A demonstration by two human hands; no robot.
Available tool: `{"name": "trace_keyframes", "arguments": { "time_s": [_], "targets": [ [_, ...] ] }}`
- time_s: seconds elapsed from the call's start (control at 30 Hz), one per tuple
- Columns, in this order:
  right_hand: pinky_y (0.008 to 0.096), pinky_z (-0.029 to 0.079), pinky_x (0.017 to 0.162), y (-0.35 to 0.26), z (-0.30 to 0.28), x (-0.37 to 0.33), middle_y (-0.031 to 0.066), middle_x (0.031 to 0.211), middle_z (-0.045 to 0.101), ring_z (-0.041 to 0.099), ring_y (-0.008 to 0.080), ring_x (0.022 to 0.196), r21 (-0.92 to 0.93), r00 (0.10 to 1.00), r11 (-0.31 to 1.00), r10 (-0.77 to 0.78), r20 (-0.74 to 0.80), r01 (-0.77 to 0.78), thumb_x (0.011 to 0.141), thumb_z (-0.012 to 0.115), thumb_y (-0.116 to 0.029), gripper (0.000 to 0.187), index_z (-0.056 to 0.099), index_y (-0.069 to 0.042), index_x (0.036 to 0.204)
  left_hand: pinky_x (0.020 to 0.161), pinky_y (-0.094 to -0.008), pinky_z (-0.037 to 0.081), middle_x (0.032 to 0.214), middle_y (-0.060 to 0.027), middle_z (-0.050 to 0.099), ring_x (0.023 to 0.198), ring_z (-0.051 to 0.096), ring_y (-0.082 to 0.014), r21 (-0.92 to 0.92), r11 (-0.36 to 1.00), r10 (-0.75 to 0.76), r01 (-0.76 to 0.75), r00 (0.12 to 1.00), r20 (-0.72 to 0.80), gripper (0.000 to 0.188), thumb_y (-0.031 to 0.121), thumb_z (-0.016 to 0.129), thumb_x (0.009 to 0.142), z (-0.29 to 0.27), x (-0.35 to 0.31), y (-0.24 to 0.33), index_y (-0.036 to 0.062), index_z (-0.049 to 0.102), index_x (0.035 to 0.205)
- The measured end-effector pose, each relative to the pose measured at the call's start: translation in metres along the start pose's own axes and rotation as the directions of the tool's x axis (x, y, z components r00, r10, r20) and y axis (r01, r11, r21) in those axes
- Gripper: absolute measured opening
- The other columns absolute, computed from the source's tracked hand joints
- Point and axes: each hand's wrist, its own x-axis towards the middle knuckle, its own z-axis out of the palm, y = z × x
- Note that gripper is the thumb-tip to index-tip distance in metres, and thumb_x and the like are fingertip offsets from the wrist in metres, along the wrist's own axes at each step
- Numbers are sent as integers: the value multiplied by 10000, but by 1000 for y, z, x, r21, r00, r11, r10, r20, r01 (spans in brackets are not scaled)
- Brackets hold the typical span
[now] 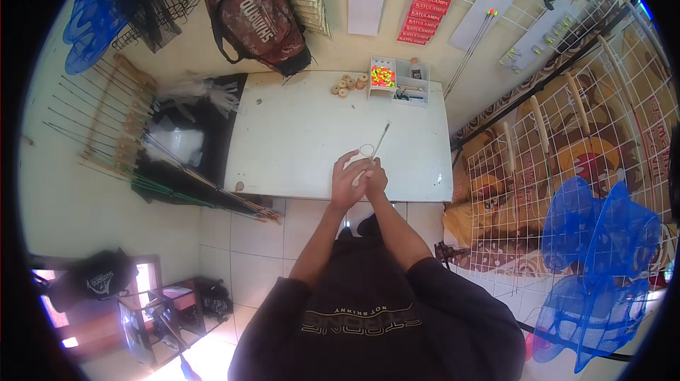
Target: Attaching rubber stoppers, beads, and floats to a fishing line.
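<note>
My two hands meet above the front edge of the white table. My right hand [377,178] is closed around the lower end of a thin pale-green stick [382,138], whose tip points away and slightly right. Against it rests my left hand [347,184], its index finger arched and its other fingers curled toward the right hand. What sits between its fingertips is too small to make out. Just beyond the fingers shows a small thin pale ring or loop [366,145]; whether it is held or lies on the table, I cannot tell.
On the white table [297,140], several wooden spools [345,86] stand at the back beside a white divided tray [418,102] of bright red and yellow pieces [383,77]. Thin rods [205,177] jut out at the left. A wire rack with blue nets [598,232] stands right.
</note>
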Motion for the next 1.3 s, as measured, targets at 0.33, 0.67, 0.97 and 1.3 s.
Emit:
{"name": "trace_keyframes", "arguments": {
  "time_s": [0.33, 0.67, 0.97, 1.3],
  "targets": [
    [440, 504, 719, 11, -18, 4, 113, 974, 574, 617, 323, 822, -152, 993, 986, -49, 108, 65, 813, 558, -77, 163, 618, -90, 964, 816, -358, 455, 912, -43, 681, 943, 553, -242, -44, 987, -159, 156, 984, -83, 162, 57, 569, 868, -17, 0, -19, 81, 712, 938],
    [443, 502, 734, 21, -24, -1, 130, 966, 597, 604, 348, 847, -56, 992, 993, -101, 72, 105, 753, 615, -37, 194, 655, -100, 932, 814, -348, 458, 921, -36, 691, 916, 555, -238, -25, 987, -157, 156, 986, -62, 148, 69, 571, 877, -21, -9, -15, 68, 705, 938],
    [433, 505, 720, 24, -30, -8, 140, 948, 606, 607, 362, 839, -3, 991, 992, -128, 33, 129, 734, 608, -8, 213, 652, -86, 928, 822, -353, 462, 971, -36, 692, 986, 542, -243, -77, 980, -185, 181, 982, -43, 207, 75, 505, 915, -23, -4, 0, 79, 706, 967],
    [428, 496, 774, 34, -26, -15, 179, 954, 599, 598, 370, 877, 59, 992, 993, -109, 61, 106, 710, 623, 12, 271, 638, -54, 972, 920, -360, 435, 1046, -73, 670, 1028, 543, -248, -26, 977, -213, 213, 977, 2, 249, 138, 466, 959, -20, -26, -1, 40, 648, 1099]
  ]
}}
